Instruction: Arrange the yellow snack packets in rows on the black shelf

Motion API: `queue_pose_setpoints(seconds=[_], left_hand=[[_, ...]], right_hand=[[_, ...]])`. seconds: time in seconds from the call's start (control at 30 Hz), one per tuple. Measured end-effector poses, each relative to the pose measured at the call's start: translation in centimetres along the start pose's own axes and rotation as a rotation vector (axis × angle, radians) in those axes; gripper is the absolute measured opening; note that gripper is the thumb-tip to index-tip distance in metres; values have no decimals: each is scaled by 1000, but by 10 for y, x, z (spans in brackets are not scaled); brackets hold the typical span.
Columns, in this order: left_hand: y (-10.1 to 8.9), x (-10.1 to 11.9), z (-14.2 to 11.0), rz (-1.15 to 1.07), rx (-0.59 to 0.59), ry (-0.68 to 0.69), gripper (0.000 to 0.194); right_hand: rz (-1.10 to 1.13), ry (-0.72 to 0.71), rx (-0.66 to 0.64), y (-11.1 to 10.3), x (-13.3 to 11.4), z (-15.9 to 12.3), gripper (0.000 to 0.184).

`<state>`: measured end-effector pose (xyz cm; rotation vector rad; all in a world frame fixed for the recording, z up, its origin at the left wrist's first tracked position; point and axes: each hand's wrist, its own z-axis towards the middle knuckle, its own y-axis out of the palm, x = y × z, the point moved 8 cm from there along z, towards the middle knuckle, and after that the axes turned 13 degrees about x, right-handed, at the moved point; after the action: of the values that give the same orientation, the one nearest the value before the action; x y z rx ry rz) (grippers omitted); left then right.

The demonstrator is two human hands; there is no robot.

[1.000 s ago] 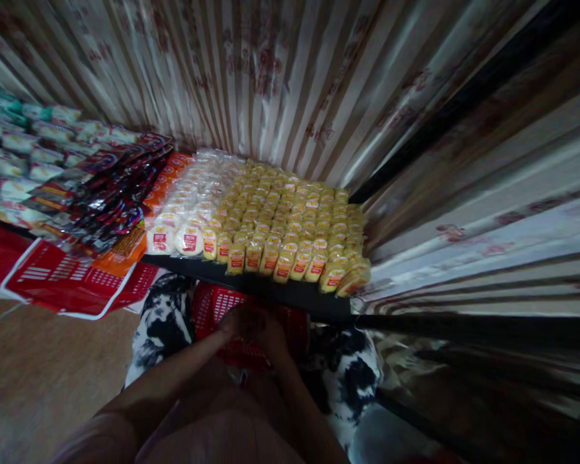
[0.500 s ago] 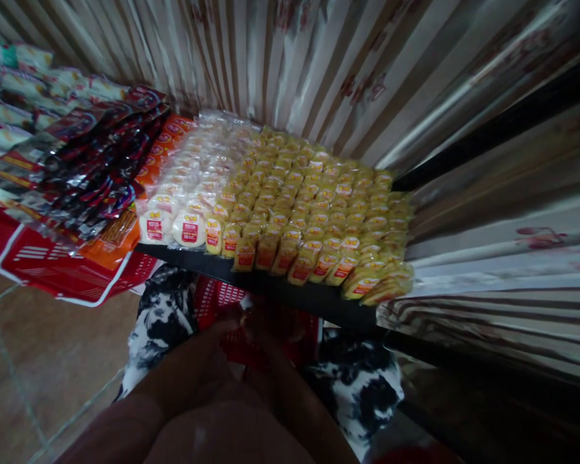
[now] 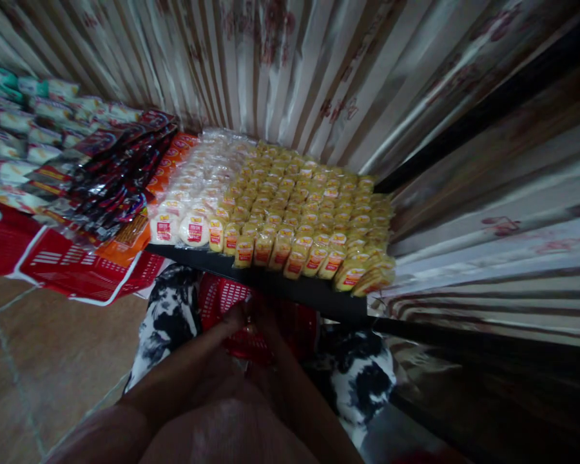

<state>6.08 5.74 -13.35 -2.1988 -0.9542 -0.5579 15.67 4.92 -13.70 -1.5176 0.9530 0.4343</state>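
Low in the view, my left hand [image 3: 234, 317] and my right hand [image 3: 267, 317] meet between my knees, in deep shadow. They are over a red plastic basket [image 3: 222, 293] under the shelf's front edge. Both look closed, with fingers drawn together around a small glint; what they hold is too dark to make out. Just beyond them, rows of small yellow wrapped snack packs [image 3: 299, 212] stand on a black shelf [image 3: 319, 299]. Clear-wrapped white round crackers [image 3: 196, 225] stand to the left of these.
Further left are orange packets [image 3: 167, 164], dark shiny snack bags [image 3: 111, 174] and white-and-green packets [image 3: 48, 116]. A red bag with white trim [image 3: 91, 277] hangs below them. A pleated curtain [image 3: 280, 77] runs behind, and a dark bar [image 3: 430, 151] crosses at right. My patterned trousers [image 3: 167, 309] flank the basket.
The view has shifted slightly, so the shelf's left goods sit further right. My hands stay together over the basket; a pale spot seen between them earlier is now a small glint.
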Motion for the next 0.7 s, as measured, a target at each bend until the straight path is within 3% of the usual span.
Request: queue_pose_setpoints(seconds=[0.07,0.17,0.37,0.57,0.7], left_hand=[[-7,6,-6,-60,-3,-33,20],[-19,18,-20,-177,-31,-37,11],[-44,41,-52,-318,-111,-30,8],[-64,71,-85,-367,-269,31,10],[-72,93,-109,-258,-377,119,12]], right_hand=[[19,29,-9,-9,-4,0,21],[52,32,24,-29,-18,-1,34],[62,-63,87,-77,-59,-18,33],[92,-375,128,-118,-105,-48,36],[41,-515,185,-135,-121,-65,33]])
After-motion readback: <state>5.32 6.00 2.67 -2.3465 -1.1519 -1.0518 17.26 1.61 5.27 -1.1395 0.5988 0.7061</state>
